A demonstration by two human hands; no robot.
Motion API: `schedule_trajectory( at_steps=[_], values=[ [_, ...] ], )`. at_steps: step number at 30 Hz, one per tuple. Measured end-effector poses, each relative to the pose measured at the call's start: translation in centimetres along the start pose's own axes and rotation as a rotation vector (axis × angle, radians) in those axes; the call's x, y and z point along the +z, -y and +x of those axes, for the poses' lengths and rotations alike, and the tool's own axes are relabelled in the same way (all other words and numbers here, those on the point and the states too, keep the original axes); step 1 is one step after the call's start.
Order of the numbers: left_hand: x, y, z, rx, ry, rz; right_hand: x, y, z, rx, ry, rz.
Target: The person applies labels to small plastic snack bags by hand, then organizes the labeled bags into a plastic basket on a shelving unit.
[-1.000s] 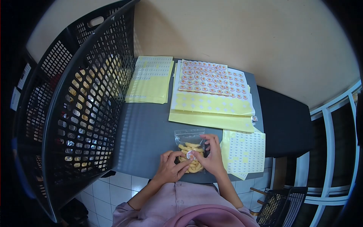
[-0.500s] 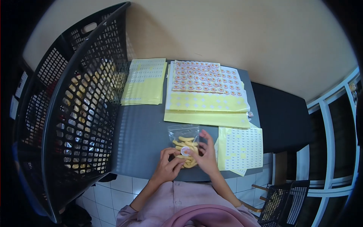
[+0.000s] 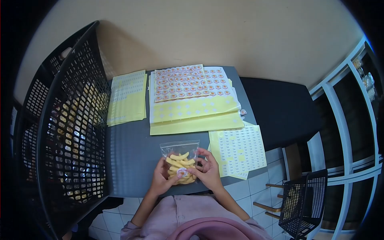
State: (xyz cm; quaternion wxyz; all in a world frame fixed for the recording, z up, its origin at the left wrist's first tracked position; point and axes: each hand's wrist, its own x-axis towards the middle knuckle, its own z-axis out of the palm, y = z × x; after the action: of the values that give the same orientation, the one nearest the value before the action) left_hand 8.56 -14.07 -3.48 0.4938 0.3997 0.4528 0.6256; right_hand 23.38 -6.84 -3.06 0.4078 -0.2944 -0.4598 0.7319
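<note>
A clear zip bag [image 3: 182, 157] of curved yellow snack pieces lies near the front edge of the grey table [image 3: 132, 160]. My left hand [image 3: 162, 177] grips the bag's left side, its thumb beside a round sticker [image 3: 182, 172] on the front. On the right side my right hand [image 3: 207, 171] holds the same bag, thumb at the sticker and fingers curled at the edge. Behind the bag lie sheets of round orange-and-white stickers [image 3: 180, 83] on yellow backing.
A tall black crate [image 3: 48, 120] with packed bags inside stands at the left. Label sheets lie at the back left [image 3: 128, 98] and right [image 3: 238, 150]. A black surface [image 3: 276, 110] adjoins the table; a black basket [image 3: 305, 202] sits lower right.
The view has shifted, so table and sheets appear further left. My left hand has moved to the bag's side, my right fingers have curled in on it, and the bag's top is turned more toward me.
</note>
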Motion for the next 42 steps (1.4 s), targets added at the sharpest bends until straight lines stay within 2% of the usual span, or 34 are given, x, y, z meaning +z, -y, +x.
schedule_trajectory(
  at_steps=[1,3,4,6,7,9,10,12,15,19,23,25,26,28,29,31,34,36,39,41,42],
  values=[
    [0.1,0.1,-0.1,-0.002,0.004,0.001,0.0,0.2,-0.2,-0.001,-0.004,0.001],
    [0.1,0.6,-0.7,-0.251,0.07,0.058,0.1,0.7,-0.5,-0.047,-0.032,-0.044],
    [0.2,1.1,-0.9,-0.243,0.042,0.013,-0.4,0.9,-0.3,-0.049,-0.035,-0.042],
    [0.5,1.2,-0.6,-0.206,0.026,-0.004,-2.6,2.0,0.3,-0.113,-0.165,-0.367],
    [0.7,1.3,-0.5,-0.168,0.006,-0.023,-3.9,2.6,0.9,-0.333,-0.272,-0.785],
    [0.6,1.6,-0.2,-0.172,-0.033,-0.068,-5.0,4.4,1.8,-0.294,-0.407,-1.061],
    [0.6,1.7,0.0,-0.175,-0.073,-0.114,-5.4,4.4,2.2,-0.294,-0.409,-1.062],
    [0.5,2.2,0.1,-0.197,-0.117,-0.154,-6.6,3.4,3.2,-0.418,-0.404,-1.393],
    [0.7,2.2,0.1,-0.192,-0.164,-0.201,-7.1,2.4,3.9,-0.363,-0.377,-1.39],
    [0.8,2.3,-0.4,-0.149,-0.137,-0.15,-6.9,2.7,3.7,-0.402,-0.367,-1.403],
    [1.0,1.9,0.0,-0.131,-0.123,-0.129,-7.4,4.0,4.0,-0.348,-0.239,-1.344],
    [0.4,2.0,0.6,-0.276,-0.175,-0.202,-7.3,4.4,4.1,-0.35,-0.213,-1.363],
    [0.5,1.6,0.8,-0.274,-0.177,-0.204,-7.2,4.4,3.9,-0.348,-0.226,-1.392],
    [1.6,-0.7,1.8,-0.092,-0.201,0.24,-6.7,4.7,3.4,-0.344,-0.236,-1.419],
    [1.3,-1.1,2.2,-0.092,-0.202,0.24,-6.3,4.8,3.1,-0.341,-0.242,-1.427],
    [0.0,-1.7,2.6,-0.144,-0.228,0.447,-5.7,4.5,2.7,-0.338,-0.246,-1.436],
    [-0.7,-1.7,2.6,-0.152,-0.227,0.415,-5.4,3.7,2.3,-0.323,-0.286,-1.4],
    [-0.4,-1.9,2.6,-0.165,-0.227,0.363,-5.5,3.1,2.5,-0.299,-0.389,-1.38],
    [0.2,-2.2,2.1,-0.161,-0.331,0.292,-5.5,2.9,2.5,-0.343,-0.425,-1.387],
    [-0.1,-1.7,2.0,0.07,-0.54,0.863,-5.6,3.0,2.4,-0.351,-0.433,-1.373],
    [0.2,-2.1,2.0,0.071,-0.543,0.864,-5.6,3.2,2.4,-0.362,-0.44,-1.36]
  ],
)
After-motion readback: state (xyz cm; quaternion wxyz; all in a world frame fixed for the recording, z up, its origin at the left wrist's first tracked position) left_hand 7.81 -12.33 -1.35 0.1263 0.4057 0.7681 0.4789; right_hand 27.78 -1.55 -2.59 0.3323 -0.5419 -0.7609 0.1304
